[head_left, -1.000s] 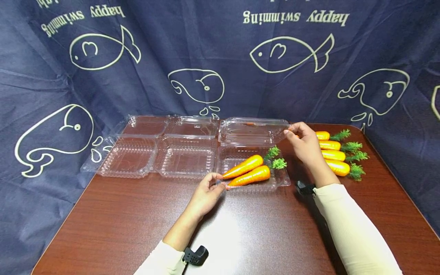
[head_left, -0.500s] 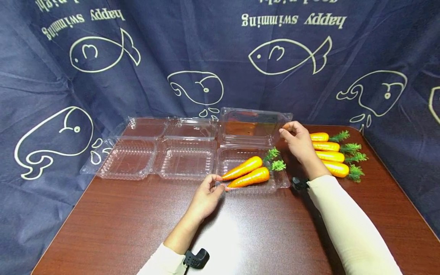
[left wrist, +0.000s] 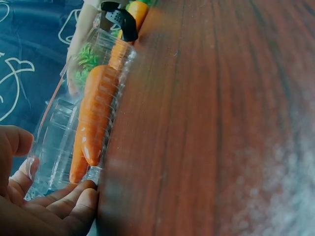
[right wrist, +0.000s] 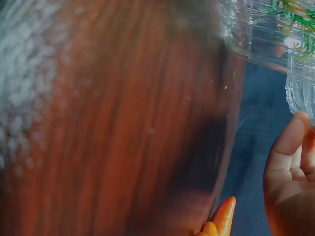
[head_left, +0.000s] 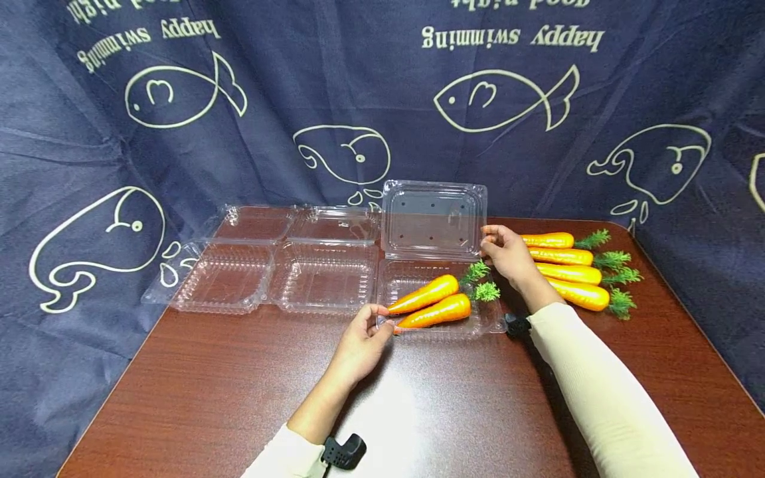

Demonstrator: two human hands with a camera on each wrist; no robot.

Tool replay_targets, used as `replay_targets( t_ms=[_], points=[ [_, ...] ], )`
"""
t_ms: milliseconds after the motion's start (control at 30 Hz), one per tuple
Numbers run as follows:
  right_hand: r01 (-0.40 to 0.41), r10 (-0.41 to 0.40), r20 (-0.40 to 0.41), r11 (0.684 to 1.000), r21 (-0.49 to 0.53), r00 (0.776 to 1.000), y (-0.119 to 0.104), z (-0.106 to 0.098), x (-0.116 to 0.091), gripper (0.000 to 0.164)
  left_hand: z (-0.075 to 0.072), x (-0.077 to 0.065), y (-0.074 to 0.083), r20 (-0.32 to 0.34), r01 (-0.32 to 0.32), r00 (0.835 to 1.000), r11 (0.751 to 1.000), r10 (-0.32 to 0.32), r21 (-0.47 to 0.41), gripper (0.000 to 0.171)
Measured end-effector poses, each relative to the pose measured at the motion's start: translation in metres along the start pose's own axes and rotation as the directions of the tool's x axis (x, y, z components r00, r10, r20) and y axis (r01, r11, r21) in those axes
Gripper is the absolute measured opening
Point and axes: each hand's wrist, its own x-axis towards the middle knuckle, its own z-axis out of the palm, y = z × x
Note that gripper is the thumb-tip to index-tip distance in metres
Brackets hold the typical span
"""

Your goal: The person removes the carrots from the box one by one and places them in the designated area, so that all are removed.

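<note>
Two orange carrots with green tops lie side by side in the base of a clear plastic clamshell box, tips to the left. At the box's near left corner, my left hand pinches the rim between thumb and fingers, close to the carrot tips. The hinged lid stands raised behind the base. My right hand grips the lid's right edge with thumb and fingertips. In the right wrist view, that hand is at the clear plastic edge; its fingers are partly cut off.
Two more clear clamshell boxes stand in a row to the left, lids folded back. Several carrots lie stacked in a row on the right, beside my right forearm. A dark blue curtain hangs behind the brown table.
The lid has swung up from lying back to nearly upright. My right hand has moved left with its edge. The left hand has stayed at the box corner.
</note>
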Motion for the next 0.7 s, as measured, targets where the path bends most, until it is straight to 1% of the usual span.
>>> replay_targets(
  t_ms=[100, 200, 333, 533, 700],
  points=[
    [-0.039, 0.038, 0.024, 0.999, 0.016, 0.999, 0.0033, 0.0010, 0.0004, 0.039, -0.0001, 0.0002, 0.0003, 0.000, 0.005, 1.000, 1.000, -0.005, 0.014, 0.024],
    [-0.071, 0.071, 0.039, 0.997, 0.003, 0.997, 0.0050, 0.0025, 0.0010, 0.040, -0.0004, 0.0004, 0.0000, 0.001, 0.004, 1.000, 1.000, -0.004, 0.013, 0.025],
    [-0.104, 0.107, 0.052, 0.993, -0.049, 0.993, 0.0055, 0.0027, 0.0015, 0.041, -0.0005, 0.0006, -0.0010, -0.004, -0.001, 1.000, 1.000, 0.001, -0.007, 0.026],
    [-0.142, 0.155, 0.106, 0.983, -0.121, 0.982, 0.0070, 0.0003, 0.0003, 0.043, -0.0007, 0.0005, -0.0022, 0.001, 0.011, 1.000, 1.000, -0.011, -0.026, 0.027],
    [-0.170, 0.187, 0.163, 0.979, -0.113, 0.969, 0.0076, -0.0019, -0.0017, 0.047, -0.0013, 0.0009, -0.0025, 0.009, 0.020, 1.000, 1.000, -0.020, -0.017, 0.027]
  ],
)
